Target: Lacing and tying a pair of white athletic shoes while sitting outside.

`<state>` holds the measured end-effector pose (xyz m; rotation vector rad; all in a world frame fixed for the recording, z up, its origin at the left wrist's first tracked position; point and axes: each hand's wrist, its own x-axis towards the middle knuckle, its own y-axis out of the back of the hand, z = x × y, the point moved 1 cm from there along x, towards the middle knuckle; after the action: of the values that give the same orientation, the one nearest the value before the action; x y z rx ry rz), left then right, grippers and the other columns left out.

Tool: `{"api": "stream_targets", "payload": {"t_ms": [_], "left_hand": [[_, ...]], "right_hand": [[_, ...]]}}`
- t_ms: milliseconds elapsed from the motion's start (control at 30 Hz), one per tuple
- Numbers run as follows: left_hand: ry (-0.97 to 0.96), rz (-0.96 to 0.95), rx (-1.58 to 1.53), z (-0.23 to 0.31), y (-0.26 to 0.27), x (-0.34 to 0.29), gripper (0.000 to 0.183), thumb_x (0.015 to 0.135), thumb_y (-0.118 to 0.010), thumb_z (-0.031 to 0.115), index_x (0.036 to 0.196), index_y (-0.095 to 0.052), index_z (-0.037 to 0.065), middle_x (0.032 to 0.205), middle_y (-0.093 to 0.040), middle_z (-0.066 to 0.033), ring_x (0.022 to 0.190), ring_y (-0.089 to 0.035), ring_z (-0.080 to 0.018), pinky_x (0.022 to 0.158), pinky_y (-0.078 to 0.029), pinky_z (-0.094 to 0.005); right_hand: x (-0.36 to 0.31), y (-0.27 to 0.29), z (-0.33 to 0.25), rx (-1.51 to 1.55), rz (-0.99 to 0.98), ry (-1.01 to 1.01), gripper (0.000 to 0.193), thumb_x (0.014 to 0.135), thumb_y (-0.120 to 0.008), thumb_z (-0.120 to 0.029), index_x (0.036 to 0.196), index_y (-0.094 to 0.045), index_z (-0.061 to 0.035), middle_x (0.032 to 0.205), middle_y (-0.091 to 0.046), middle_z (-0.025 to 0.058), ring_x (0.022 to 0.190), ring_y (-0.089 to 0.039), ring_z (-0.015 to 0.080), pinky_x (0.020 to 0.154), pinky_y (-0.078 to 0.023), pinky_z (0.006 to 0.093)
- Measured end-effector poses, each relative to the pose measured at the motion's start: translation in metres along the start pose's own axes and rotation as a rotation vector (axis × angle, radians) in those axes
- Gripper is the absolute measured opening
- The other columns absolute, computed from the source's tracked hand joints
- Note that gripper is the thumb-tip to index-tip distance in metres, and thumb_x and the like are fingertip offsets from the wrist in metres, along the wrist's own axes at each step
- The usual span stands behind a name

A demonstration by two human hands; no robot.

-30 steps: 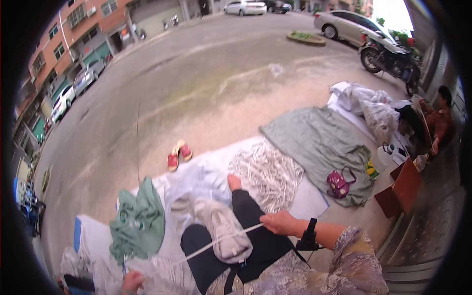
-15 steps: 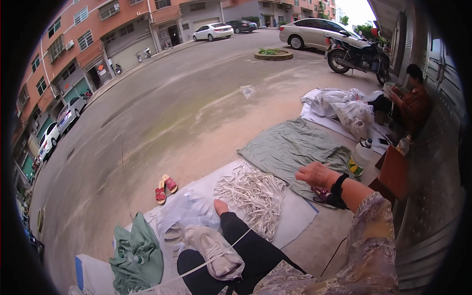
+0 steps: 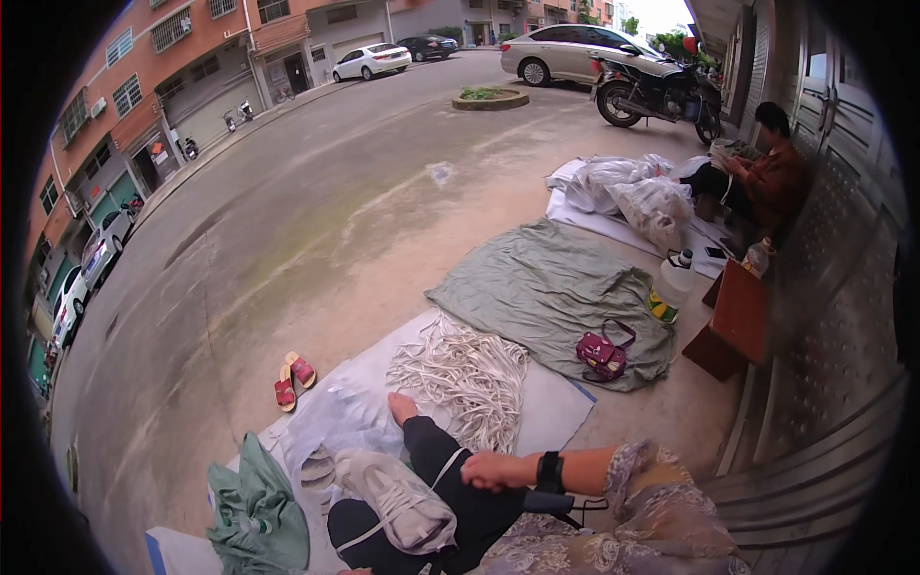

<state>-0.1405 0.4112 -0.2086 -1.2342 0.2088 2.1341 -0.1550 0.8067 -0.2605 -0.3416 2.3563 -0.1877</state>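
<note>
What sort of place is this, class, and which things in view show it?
Probably a street or yard outside buildings: a motorcycle and a white car are parked there, an orange-walled building stands across the way, and white cords lie on a pale sheet on the ground.

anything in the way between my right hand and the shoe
Nothing solid that shows: between the right hand and the shoe there is only a stretch of white lace, running over the black trouser leg.
</note>
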Motion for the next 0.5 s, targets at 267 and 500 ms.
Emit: {"api": "stream_targets", "payload": {"t_ms": [267, 500], "left_hand": [[-0.160, 0.225, 0.077, 0.054, -0.016, 0.079, 0.020, 0.079, -0.050, 0.016, 0.075, -0.055, -0.003, 0.057, -0.056, -0.0130, 0.039, -0.049, -0.0171, 0.038, -0.045, -0.0304], [-0.391, 0.566, 0.054, 0.044, -0.012, 0.067, 0.029, 0.086, -0.046, 0.026, 0.077, -0.065, 0.006, 0.058, -0.050, -0.0001, 0.046, -0.045, -0.0098, 0.042, -0.035, -0.0236]], "right_hand": [[0.038, -0.056, -0.007, -0.039, -0.037, 0.251, 0.016, 0.084, -0.056, -0.019, 0.074, -0.055, -0.0077, 0.065, -0.052, -0.0029, 0.051, -0.042, 0.0056, 0.045, -0.033, 0.0214], [0.046, -0.055, -0.005, -0.162, 0.061, 0.484, 0.019, 0.084, -0.060, -0.023, 0.089, -0.064, -0.0047, 0.073, -0.059, -0.0015, 0.066, -0.050, 0.0065, 0.059, -0.042, 0.0232]]}}
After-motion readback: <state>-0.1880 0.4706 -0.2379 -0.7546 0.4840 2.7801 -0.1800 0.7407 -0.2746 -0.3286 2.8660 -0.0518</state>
